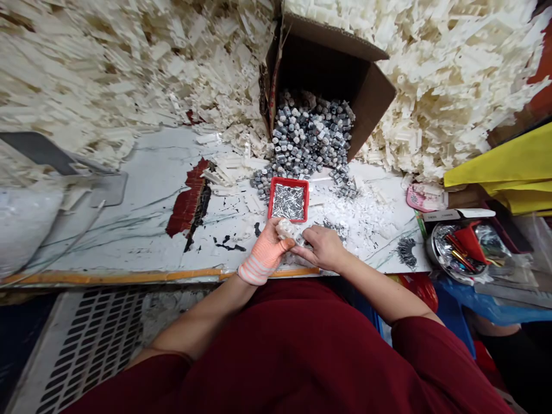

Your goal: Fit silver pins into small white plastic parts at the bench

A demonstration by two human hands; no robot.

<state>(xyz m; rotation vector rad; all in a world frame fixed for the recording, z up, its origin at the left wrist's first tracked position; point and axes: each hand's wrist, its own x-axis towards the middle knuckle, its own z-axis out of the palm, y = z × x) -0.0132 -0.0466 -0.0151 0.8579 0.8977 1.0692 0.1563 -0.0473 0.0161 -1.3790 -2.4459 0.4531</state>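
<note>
My left hand [266, 252], in an orange glove with a striped cuff, is closed around a small cluster of white plastic pieces [288, 230]. Against the right end of that cluster, my bare right hand [322, 248] has its fingers pinched together; what lies between them is hidden. Just beyond both hands stands a red square tray [270, 208] filled with small shiny metal pins [288, 201]. Behind it, many small grey and white motor-like parts [308, 135] spill out of a tipped cardboard box [373, 109].
Cream plastic pieces lie in large heaps at the back left [129, 69] and back right [448, 75]. White scraps [357, 215] litter the marble-patterned table [142, 213]. A metal bowl [433, 253] of odds and ends sits right. A grey stand [110, 188] is left.
</note>
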